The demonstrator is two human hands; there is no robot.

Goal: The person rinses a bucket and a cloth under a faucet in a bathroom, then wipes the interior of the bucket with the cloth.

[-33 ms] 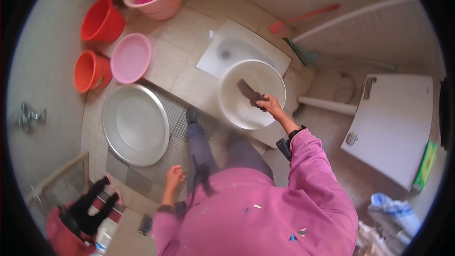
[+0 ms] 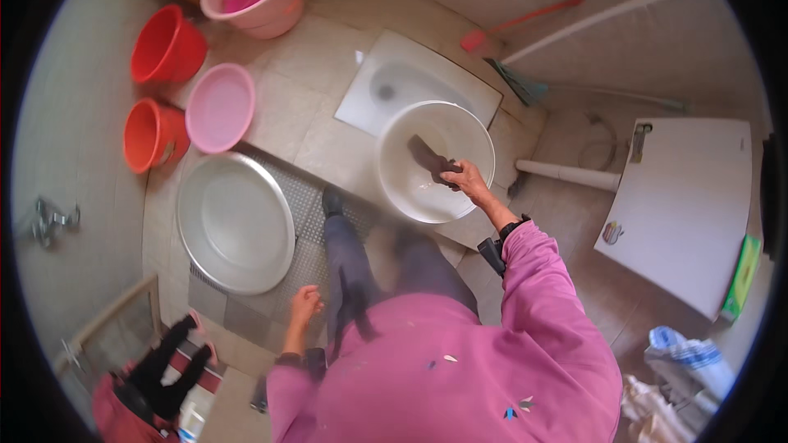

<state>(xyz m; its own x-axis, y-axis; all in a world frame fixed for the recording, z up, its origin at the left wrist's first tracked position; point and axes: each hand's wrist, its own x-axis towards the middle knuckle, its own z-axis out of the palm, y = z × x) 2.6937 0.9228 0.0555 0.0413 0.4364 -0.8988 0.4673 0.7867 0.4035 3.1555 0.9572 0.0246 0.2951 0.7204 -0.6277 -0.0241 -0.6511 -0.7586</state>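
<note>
My right hand (image 2: 465,180) grips a dark brown strip of cloth (image 2: 427,156), which looks like a sock, though its exact kind is unclear. It hangs over the inside of a deep white bucket (image 2: 392,189), its lower end pointing toward the upper left. My fingers are wrapped round its near end. On the other side, my left hand (image 2: 305,305) is held low beside my left leg, with nothing in it and its fingers loosely bent and apart. The large silver metal basin (image 2: 238,226) on the floor is nearest to it.
A white squat toilet (image 2: 361,102) lies behind the bucket. Red buckets (image 2: 167,45) and pink basins (image 2: 220,107) stand at the far left. To the right are a white cabinet (image 2: 681,205) and a pipe (image 2: 568,174). Another person (image 2: 131,398) is at lower left.
The whole view has shifted slightly. My right hand keeps the brown cloth over the bucket. My left hand's fingers look a little looser.
</note>
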